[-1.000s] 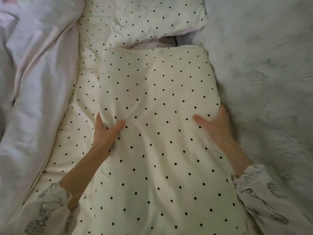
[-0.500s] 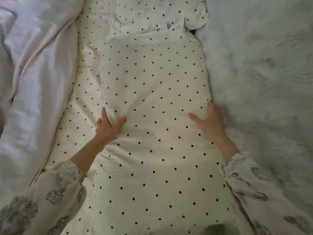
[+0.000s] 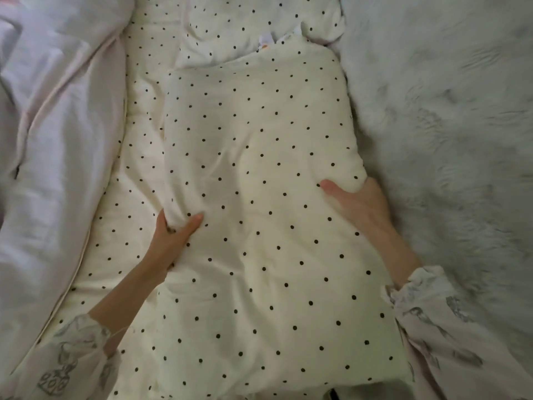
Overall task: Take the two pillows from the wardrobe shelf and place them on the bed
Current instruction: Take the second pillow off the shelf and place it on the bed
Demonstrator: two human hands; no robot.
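Observation:
A cream pillow with black dots (image 3: 259, 174) lies lengthwise in the middle of the bed, on a sheet of the same dotted cloth (image 3: 138, 116). My left hand (image 3: 173, 235) pinches the pillow's left edge between thumb and fingers. On the right edge, my right hand (image 3: 357, 203) holds the pillow with the thumb on top and the fingers underneath. A second dotted pillow (image 3: 253, 27) rests at the top, its near edge partly under the first one's far end, with a small white tag showing.
A rumpled white duvet (image 3: 49, 140) is piled along the left side. A grey furry blanket (image 3: 450, 125) covers the right side. Both of my sleeves are printed white fabric.
The near pillow slid toward the far one and then back a little. Both hands have tightened their hold, bunching the cloth at the edges.

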